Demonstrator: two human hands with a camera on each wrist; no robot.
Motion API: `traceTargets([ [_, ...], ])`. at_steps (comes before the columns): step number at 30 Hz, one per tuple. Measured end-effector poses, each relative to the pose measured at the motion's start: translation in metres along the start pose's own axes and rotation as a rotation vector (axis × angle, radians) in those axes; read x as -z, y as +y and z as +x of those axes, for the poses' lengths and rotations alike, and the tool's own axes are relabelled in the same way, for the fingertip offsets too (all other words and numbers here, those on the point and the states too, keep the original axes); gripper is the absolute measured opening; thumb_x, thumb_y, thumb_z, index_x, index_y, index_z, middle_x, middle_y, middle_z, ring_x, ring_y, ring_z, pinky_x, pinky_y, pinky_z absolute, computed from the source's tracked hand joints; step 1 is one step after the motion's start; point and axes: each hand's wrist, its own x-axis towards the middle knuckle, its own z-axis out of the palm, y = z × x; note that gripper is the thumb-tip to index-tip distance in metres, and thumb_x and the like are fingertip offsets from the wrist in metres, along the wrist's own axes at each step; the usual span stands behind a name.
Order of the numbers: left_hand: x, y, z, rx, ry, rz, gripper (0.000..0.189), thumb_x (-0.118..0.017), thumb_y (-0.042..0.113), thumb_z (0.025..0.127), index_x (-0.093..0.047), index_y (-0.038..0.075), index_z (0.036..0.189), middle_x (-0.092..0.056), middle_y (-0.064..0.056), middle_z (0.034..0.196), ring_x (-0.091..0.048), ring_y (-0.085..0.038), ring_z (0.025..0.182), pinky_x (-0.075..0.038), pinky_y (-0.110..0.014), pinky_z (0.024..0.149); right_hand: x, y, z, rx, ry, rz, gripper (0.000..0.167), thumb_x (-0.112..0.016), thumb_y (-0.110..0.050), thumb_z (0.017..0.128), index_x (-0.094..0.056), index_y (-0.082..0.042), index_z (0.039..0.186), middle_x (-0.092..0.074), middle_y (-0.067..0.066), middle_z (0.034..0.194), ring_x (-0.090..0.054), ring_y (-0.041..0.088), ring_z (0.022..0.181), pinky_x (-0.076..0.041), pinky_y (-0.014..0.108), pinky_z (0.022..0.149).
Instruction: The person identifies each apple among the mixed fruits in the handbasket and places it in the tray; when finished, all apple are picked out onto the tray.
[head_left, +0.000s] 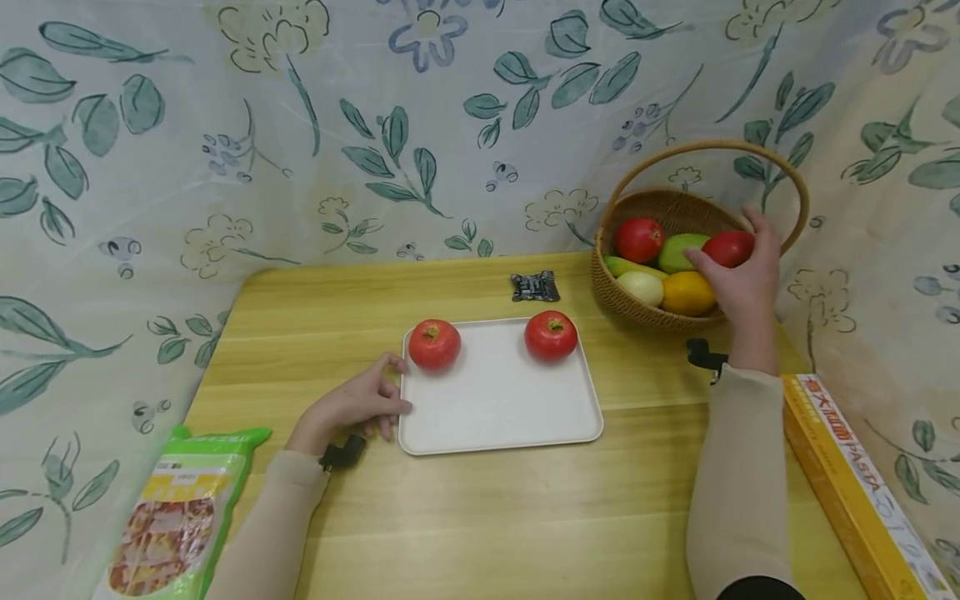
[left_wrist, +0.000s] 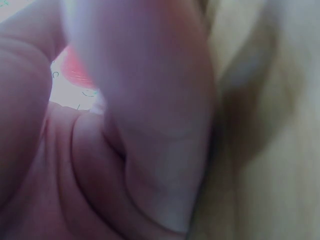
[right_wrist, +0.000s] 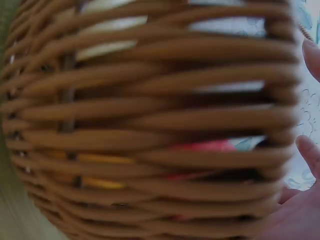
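Observation:
My left hand holds the left rim of a white tray, its fingers curled at the edge. Two red apples sit near the tray's far side, a left apple and a right apple. At the far right my right hand reaches into a wicker basket, thumb and fingers around a red apple. Beside it in the basket lie another red apple, a green fruit, a pale round one and an orange-yellow one. Basket weave fills most of the right wrist view.
A small black wrapped packet lies behind the tray. At the left front rests a green food bag. A long yellow pasta box lies along the right edge. The basket's tall handle arches over the fruit. Patterned cloth surrounds the wooden table.

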Motion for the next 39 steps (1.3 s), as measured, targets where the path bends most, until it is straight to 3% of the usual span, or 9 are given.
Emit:
traceTargets([
  [10, 0.0, 0.001, 0.0, -0.006, -0.003, -0.007, 0.067, -0.081, 0.023, 0.095, -0.033, 0.015, 0.141, -0.069, -0.009, 0.078, -0.068, -0.02, 0.054, -0.048, -0.026, 0.045, 0.004, 0.013, 0.011, -0.019, -0.023, -0.047, 0.091, -0.08, -0.042, 0.092, -0.024, -0.045, 0.165, -0.021, -0.005, 0.177, -0.028, 0.026, 0.16, -0.024, 0.045, 0.134],
  [17, 0.0, 0.002, 0.0, 0.005, -0.005, -0.007, 0.067, -0.081, 0.024, 0.095, -0.034, 0.016, 0.141, -0.069, -0.009, 0.079, -0.068, -0.02, 0.054, -0.048, -0.025, 0.045, 0.003, 0.018, 0.013, 0.011, -0.039, -0.086, 0.095, -0.08, -0.036, 0.091, -0.025, -0.03, 0.168, -0.023, 0.003, 0.177, -0.027, 0.029, 0.16, -0.026, 0.05, 0.132],
  [26, 0.0, 0.001, 0.0, 0.003, -0.004, -0.008, 0.067, -0.081, 0.023, 0.095, -0.034, 0.015, 0.141, -0.069, -0.009, 0.078, -0.068, -0.02, 0.054, -0.049, -0.026, 0.045, 0.003, 0.018, 0.011, 0.049, -0.094, -0.088, 0.086, -0.077, -0.031, 0.096, -0.028, -0.029, 0.167, -0.041, 0.006, 0.168, -0.034, 0.03, 0.157, -0.022, 0.052, 0.134],
  [33, -0.001, 0.0, 0.001, 0.002, -0.007, -0.01, 0.067, -0.081, 0.024, 0.095, -0.034, 0.016, 0.142, -0.069, -0.009, 0.078, -0.068, -0.02, 0.055, -0.049, -0.026, 0.046, 0.001, 0.02, 0.011, 0.103, -0.108, -0.109, 0.081, -0.075, -0.025, 0.097, -0.032, -0.027, 0.166, -0.031, 0.001, 0.174, -0.033, 0.032, 0.159, -0.029, 0.057, 0.131],
  [39, 0.0, 0.0, -0.001, 0.002, -0.002, -0.012, 0.066, -0.081, 0.023, 0.095, -0.034, 0.015, 0.141, -0.069, -0.009, 0.077, -0.068, -0.02, 0.054, -0.049, -0.026, 0.046, 0.004, 0.025, 0.017, 0.134, -0.134, -0.189, 0.084, -0.074, -0.023, 0.098, -0.028, -0.017, 0.168, -0.029, 0.013, 0.174, -0.031, 0.043, 0.156, -0.028, 0.063, 0.129],
])
